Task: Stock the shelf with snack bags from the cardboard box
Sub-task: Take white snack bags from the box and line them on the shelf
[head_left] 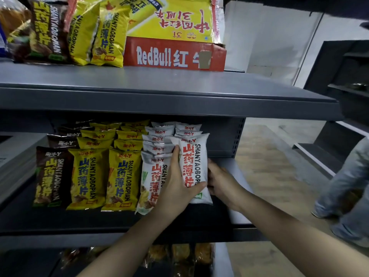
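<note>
A white snack bag (pixel 192 162) with red lettering stands upright at the right end of the middle shelf (pixel 229 168), in front of a row of like white bags. My left hand (pixel 175 182) wraps its left side, thumb across the lower front. My right hand (pixel 219 178) is against its right edge, partly hidden behind it. Left of it stand another white bag (pixel 152 176), yellow bags (pixel 121 176) and a dark brown bag (pixel 51 176), each fronting a row. A red and yellow RedBull cardboard box (pixel 173 54) sits on the upper shelf (pixel 159 92).
Yellow and brown snack bags (pixel 107 35) lean beside the box on the upper shelf. Orange-brown packets (pixel 179 254) fill the shelf below. A person in jeans (pixel 347 182) stands in the aisle at the right, by dark shelving (pixel 339 80).
</note>
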